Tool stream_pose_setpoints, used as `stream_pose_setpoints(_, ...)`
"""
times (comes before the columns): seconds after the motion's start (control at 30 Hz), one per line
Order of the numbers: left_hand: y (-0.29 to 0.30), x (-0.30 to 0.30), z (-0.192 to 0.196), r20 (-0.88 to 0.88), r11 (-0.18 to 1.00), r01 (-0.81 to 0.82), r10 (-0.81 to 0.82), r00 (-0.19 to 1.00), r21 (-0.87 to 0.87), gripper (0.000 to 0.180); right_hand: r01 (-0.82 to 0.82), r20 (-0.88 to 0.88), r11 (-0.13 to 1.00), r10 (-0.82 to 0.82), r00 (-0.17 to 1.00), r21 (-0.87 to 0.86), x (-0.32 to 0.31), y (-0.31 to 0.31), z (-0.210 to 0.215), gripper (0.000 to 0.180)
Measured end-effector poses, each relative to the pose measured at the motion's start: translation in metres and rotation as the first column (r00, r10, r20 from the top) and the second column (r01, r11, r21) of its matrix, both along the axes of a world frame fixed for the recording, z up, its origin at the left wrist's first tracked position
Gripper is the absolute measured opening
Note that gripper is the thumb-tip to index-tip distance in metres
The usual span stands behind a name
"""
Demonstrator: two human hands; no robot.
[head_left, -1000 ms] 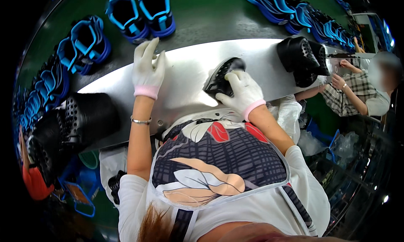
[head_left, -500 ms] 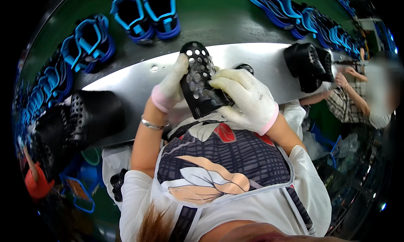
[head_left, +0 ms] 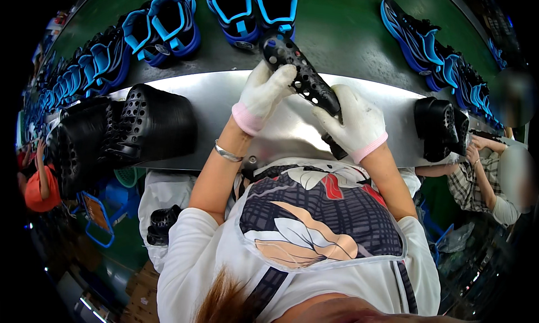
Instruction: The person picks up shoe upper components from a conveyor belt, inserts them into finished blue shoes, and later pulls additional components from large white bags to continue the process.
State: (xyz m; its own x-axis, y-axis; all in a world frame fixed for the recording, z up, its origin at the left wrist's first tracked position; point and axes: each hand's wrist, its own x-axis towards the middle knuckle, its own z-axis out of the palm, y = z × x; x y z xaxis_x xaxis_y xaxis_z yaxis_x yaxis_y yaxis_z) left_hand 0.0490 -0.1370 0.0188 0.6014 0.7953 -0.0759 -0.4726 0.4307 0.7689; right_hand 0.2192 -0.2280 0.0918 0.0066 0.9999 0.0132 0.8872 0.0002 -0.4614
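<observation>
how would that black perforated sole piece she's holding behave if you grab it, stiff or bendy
The black perforated piece looks thin and full of holes, so it is probably light and somewhat bendy. The left hand and right hand hold it at separate spots, yet it keeps its curve, so likely not floppy. Cloth gloves should limit slipping.

Bare grey metal desk (head_left: 208, 107) lies open between the stack of black perforated shoe pieces (head_left: 120, 132) at left and the smaller black pile (head_left: 441, 126) at right; blue-and-black sneakers (head_left: 168, 22) crowd the green belt (head_left: 342, 36) beyond.
</observation>
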Motion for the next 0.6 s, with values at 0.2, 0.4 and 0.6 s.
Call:
stream_pose_setpoints(0.2,0.030,-0.002,0.012,-0.115,1.000,-0.005,0.006,0.993,0.003,0.046,-0.076,0.088,0.993,0.068,0.994,0.089,0.002,0.030,0.015,0.040)
stream_pose_setpoints(0.4,0.066,0.001,0.005,-0.510,0.764,-0.110,0.523,0.683,0.636,0.048,0.024,0.154,0.989,-0.002,0.988,-0.145,0.028,0.090,0.034,0.054)
stream_pose_setpoints(0.6,0.098,0.027,-0.017,-0.510,0.462,0.222,0.729,0.455,0.859,0.020,-0.126,0.179,0.935,0.193,0.965,-0.330,0.057,0.178,0.044,0.065)
